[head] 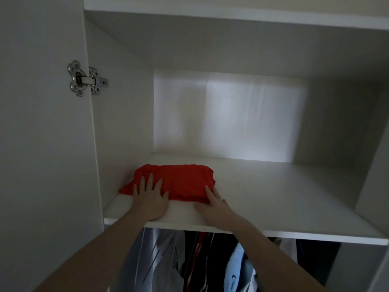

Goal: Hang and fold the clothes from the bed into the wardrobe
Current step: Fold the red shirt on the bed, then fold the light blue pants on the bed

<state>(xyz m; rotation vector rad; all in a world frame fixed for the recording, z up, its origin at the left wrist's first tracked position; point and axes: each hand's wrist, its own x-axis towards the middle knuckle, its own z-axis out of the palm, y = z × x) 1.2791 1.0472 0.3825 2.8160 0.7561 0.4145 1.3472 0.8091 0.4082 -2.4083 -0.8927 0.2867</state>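
red garment going onto the upper shelf

step in hand, by my reading: placing a folded item in the wardrobe. the folded red garment (pixel 174 182) is lying on the white shelf (pixel 273 197), toward its 9 o'clock end, near the front edge. the left hand (pixel 150 200) is pressing flat on the cloth's front, fingers spread and straight. the right hand (pixel 214 204) is touching its 3 o'clock corner, fingers extended, gripping nothing. cloth is looking soft, matte, loosely rumpled; shelf smooth, laminate-like. hanging clothes (pixel 189 262) are showing below at 6 o'clock; a metal hinge (pixel 87 79) at 10 o'clock. next move likely calls for squaring the bundle, then releasing.
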